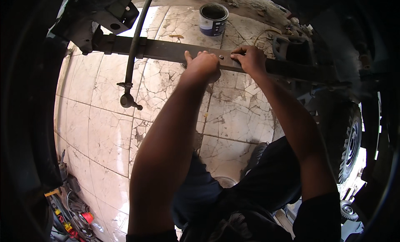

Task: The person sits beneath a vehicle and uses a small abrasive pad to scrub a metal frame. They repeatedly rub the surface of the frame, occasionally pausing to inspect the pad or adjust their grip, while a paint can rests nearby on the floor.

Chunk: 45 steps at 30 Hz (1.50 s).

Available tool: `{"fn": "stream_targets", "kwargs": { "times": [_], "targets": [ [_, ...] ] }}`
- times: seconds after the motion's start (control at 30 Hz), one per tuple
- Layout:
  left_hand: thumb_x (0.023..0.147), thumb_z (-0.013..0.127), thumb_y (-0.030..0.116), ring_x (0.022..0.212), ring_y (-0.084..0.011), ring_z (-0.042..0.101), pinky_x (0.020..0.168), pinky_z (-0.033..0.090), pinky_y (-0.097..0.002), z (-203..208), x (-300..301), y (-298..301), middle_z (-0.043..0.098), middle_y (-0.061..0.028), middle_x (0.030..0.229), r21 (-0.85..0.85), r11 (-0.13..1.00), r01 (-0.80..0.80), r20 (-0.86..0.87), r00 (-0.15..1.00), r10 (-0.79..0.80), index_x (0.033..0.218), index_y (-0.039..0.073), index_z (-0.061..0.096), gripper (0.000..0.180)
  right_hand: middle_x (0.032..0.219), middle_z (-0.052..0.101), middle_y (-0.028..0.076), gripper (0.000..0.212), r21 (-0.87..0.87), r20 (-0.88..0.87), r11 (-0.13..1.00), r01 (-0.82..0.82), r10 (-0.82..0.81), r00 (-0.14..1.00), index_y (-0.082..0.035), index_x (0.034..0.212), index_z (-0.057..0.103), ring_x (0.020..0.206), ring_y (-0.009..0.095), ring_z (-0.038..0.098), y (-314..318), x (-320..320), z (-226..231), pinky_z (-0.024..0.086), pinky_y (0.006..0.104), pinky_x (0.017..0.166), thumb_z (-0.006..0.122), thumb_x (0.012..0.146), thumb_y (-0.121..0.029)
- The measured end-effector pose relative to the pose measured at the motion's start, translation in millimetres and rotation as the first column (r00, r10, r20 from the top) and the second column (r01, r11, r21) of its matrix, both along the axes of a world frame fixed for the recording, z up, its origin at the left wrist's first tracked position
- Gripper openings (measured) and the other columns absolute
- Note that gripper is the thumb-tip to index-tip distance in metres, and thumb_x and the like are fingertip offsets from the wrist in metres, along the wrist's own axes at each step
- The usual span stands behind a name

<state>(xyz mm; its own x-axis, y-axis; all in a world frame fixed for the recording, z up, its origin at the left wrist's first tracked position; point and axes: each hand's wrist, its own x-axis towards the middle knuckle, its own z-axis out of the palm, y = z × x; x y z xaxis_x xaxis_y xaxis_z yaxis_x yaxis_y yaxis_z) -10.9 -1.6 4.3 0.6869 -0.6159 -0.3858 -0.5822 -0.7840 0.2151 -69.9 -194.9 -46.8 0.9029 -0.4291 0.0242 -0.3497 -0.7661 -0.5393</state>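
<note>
A long dark leaf spring (pixel 166 49) runs across the view ahead of me, with a small round bolt head (pixel 221 57) on its face between my hands. Curled over its near edge, my left hand (pixel 203 66) is closed on the spring just left of the bolt. My right hand (pixel 252 60) is at the spring right of the bolt, thumb and fingertips pinched together. Whatever those fingertips hold, if anything, is too small to make out. Left of my hands, a steering rod (pixel 134 46) with a ball joint (pixel 126 101) at its lower end crosses the spring.
An open paint bucket (pixel 213 27) stands on the cracked tile floor (pixel 108 117) beyond the spring. Dark vehicle parts (pixel 118 17) overhang the upper left. A tyre (pixel 351 142) is at the right, and tools and cables (pixel 68 215) lie at the lower left.
</note>
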Motion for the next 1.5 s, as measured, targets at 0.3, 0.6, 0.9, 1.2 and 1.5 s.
{"fn": "stream_targets", "kwargs": {
  "times": [0.3, 0.6, 0.9, 1.2, 1.5],
  "targets": [
    [0.087, 0.057, 0.008, 0.145, -0.0324, 0.048, 0.118, 0.021, -0.0763, 1, 1, 2, 0.053, -0.0174, 0.152, -0.003, 1.000, -0.031, -0.010, 0.999, 0.031, 0.135, 0.012, 0.067, 0.049, 0.091, 0.080, 0.004, 0.020, 0.081, -0.098, 0.996, -0.039, 0.047, 0.994, -0.025, 0.097, 0.085, 0.087, 0.023, 0.077, -3, -7, 0, 0.059, 0.0362, 0.082, 0.087, 0.081, -0.038],
    [0.085, 0.078, 0.035, 0.151, -0.0338, 0.041, 0.120, 0.031, -0.0652, -24, -5, -8, 0.044, -0.0189, 0.161, 0.007, 1.000, 0.011, 0.081, 0.997, -0.011, 0.141, 0.019, 0.061, 0.061, 0.088, 0.080, 0.003, 0.019, 0.067, -0.120, 0.994, 0.087, -0.079, 0.990, -0.023, 0.094, 0.086, 0.084, 0.020, 0.077, 2, 17, 16, 0.059, 0.0345, 0.078, 0.088, 0.080, -0.035],
    [0.081, 0.080, 0.028, 0.147, -0.0311, 0.046, 0.117, 0.043, -0.0429, -46, 21, 23, 0.061, -0.0164, 0.145, -0.170, 0.981, 0.089, 0.106, 0.992, -0.072, 0.131, 0.020, 0.070, 0.051, 0.089, 0.080, 0.005, 0.019, 0.100, -0.081, 0.995, -0.025, 0.034, 0.996, -0.024, 0.095, 0.085, 0.085, 0.023, 0.077, -5, -9, -1, 0.058, 0.0363, 0.080, 0.088, 0.081, -0.036],
    [0.083, 0.079, 0.029, 0.146, -0.0369, 0.046, 0.116, 0.045, -0.0466, -39, 11, 2, 0.057, -0.0162, 0.149, -0.042, 0.998, 0.042, 0.109, 0.993, -0.037, 0.137, 0.021, 0.066, 0.056, 0.085, 0.079, 0.007, 0.017, 0.081, 0.005, 0.995, 0.060, -0.061, 0.998, -0.022, 0.093, 0.085, 0.081, 0.024, 0.076, 2, 5, 4, 0.058, 0.0375, 0.076, 0.085, 0.083, -0.035],
    [0.083, 0.080, 0.030, 0.144, -0.0378, 0.048, 0.115, 0.045, -0.0464, -44, 23, 16, 0.055, -0.0210, 0.150, -0.109, 0.988, 0.110, 0.047, 0.993, -0.105, 0.138, 0.021, 0.066, 0.057, 0.085, 0.078, 0.007, 0.020, 0.054, 0.028, 0.998, -0.010, 0.008, 1.000, -0.020, 0.095, 0.085, 0.081, 0.024, 0.076, 8, -19, -2, 0.058, 0.0374, 0.076, 0.087, 0.082, -0.035]
  ]
}}
